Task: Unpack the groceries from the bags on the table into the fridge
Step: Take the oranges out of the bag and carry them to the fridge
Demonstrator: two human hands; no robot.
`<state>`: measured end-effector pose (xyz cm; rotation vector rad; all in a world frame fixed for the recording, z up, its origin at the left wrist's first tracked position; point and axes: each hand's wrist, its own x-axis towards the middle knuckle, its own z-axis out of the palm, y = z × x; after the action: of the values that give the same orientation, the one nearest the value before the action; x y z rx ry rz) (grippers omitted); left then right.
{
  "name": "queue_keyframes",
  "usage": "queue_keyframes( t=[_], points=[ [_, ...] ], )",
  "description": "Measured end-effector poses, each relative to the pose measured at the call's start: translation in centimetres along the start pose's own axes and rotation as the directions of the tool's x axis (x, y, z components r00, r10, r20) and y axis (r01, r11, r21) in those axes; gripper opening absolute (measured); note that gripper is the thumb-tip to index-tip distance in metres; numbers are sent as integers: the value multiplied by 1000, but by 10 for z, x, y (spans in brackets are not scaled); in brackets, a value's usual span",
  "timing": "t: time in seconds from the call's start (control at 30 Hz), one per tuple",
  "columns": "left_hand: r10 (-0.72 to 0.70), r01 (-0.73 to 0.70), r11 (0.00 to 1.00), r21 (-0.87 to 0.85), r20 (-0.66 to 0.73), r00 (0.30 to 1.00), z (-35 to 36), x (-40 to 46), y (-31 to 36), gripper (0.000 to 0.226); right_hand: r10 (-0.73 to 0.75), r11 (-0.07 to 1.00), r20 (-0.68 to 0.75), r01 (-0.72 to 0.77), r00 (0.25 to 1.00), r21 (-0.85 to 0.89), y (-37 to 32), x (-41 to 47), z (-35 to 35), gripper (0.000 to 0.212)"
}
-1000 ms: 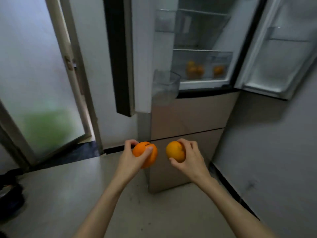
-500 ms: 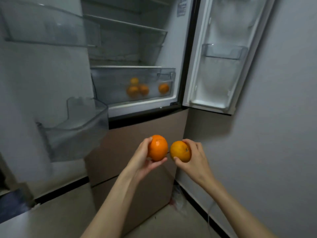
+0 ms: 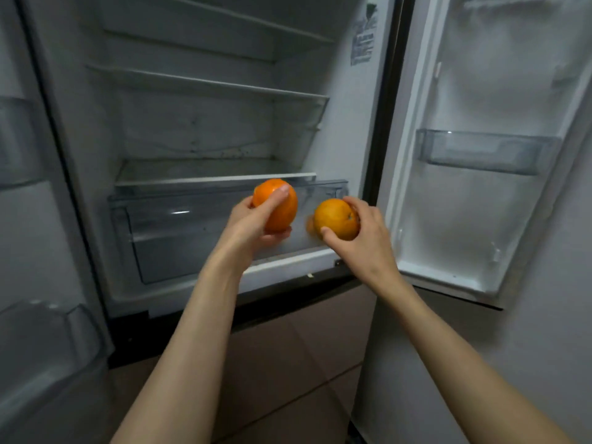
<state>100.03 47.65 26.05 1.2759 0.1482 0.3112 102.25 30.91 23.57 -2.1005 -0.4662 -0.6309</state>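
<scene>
Left hand (image 3: 253, 225): it is wrapped around the deep orange fruit (image 3: 277, 205), fingers on top and thumb under.
Right hand (image 3: 362, 232): it grips the lighter orange fruit (image 3: 336, 219), thumb at the front.
What changed: a moment ago both hands were low, in front of the brown lower doors. Now they are raised right up to the clear drawer (image 3: 179, 225).
What that means: I think the fruit is about to go into this drawer, so this trip is nearly done.
Drawer: a small blur of orange shows behind the right fruit; I cannot tell what it is.
Shelves (image 3: 205, 86): bare.
Writing: a sticker (image 3: 363, 43) on the far right inner wall, too blurry to read.
</scene>
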Motion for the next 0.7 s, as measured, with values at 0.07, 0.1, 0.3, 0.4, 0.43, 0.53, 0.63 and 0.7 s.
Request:
queue_keyframes(
  t=[0.07, 0.1, 0.3, 0.4, 0.43, 0.53, 0.63, 0.7],
  points=[
    [139, -116, 975, 191, -114, 984, -1, 30, 18, 51, -53, 998, -11, 53, 999, 34, 1, 43, 15, 61],
    [216, -161, 943, 292, -168, 962, -2, 45, 26, 58, -82, 995, -12, 82, 997, 47, 2, 64, 22, 62],
    [407, -53, 648, 760, -286, 867, -21, 125, 61, 78, -166, 984, 96, 159, 981, 75, 3, 180, 69, 64],
    [249, 176, 442, 880, -309, 918, -38, 163, 65, 84, -120, 992, 263, 125, 957, -3, 10, 224, 93, 65],
    [188, 241, 356, 903, -322, 928, -42, 172, 65, 83, -102, 991, 315, 123, 943, -47, 14, 234, 100, 65],
    [61, 341, 130, 931, -351, 934, -52, 184, 64, 57, -77, 983, 413, 138, 908, -121, 26, 251, 120, 63],
    [-86, 363, 89, 927, -356, 930, -60, 190, 53, 39, -18, 980, 545, 124, 838, -159, 35, 255, 133, 48],
    [-149, 368, 91, 925, -352, 924, -65, 193, 47, 35, 25, 972, 658, 136, 752, -193, 38, 256, 136, 35]
  ],
)
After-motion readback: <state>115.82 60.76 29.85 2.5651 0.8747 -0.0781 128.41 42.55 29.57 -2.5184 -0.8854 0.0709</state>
